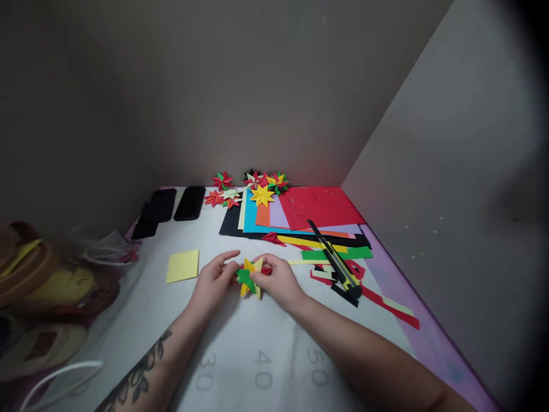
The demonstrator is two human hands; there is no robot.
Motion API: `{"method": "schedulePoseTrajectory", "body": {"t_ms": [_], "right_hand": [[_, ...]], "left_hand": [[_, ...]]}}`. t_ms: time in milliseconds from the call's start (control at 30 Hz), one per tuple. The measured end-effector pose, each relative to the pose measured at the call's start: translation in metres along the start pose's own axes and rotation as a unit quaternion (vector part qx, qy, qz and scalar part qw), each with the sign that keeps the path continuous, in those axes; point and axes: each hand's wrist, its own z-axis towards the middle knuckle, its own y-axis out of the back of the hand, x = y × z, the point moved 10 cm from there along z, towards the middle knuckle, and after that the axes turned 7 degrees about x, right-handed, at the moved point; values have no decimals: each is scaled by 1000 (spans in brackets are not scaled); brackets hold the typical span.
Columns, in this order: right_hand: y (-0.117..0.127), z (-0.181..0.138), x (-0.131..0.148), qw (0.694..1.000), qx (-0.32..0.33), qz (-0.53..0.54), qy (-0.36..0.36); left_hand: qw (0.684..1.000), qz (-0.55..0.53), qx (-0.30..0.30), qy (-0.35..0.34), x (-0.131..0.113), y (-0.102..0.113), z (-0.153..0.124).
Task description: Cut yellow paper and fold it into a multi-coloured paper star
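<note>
Both my hands meet over the white mat [240,349] on a small folded paper star [249,277] of green, yellow and red points. My left hand [213,280] pinches its left side with thumb and fingers. My right hand [278,279] grips the right side, fingers curled over the red part. The star is held just above the mat. A pale yellow paper square [183,265] lies flat to the left of my left hand.
A stack of coloured paper sheets [300,213] lies at the back, with finished paper stars [253,186] beyond it. A yellow-black utility knife [337,261] rests on paper strips [369,289] at right. Two dark phones [174,204] lie back left. Walls close in behind and right; bags [51,286] at left.
</note>
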Motion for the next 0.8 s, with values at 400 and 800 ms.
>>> {"method": "schedulePoseTrajectory", "body": {"t_ms": [400,800], "right_hand": [[-57,-33,6,893,381,215,-105],[-71,-41,6,859,465,187,-106]], "left_hand": [[934,333,14,-130,-49,-54,98],[890,440,36,-118,-39,-90,112]]}}
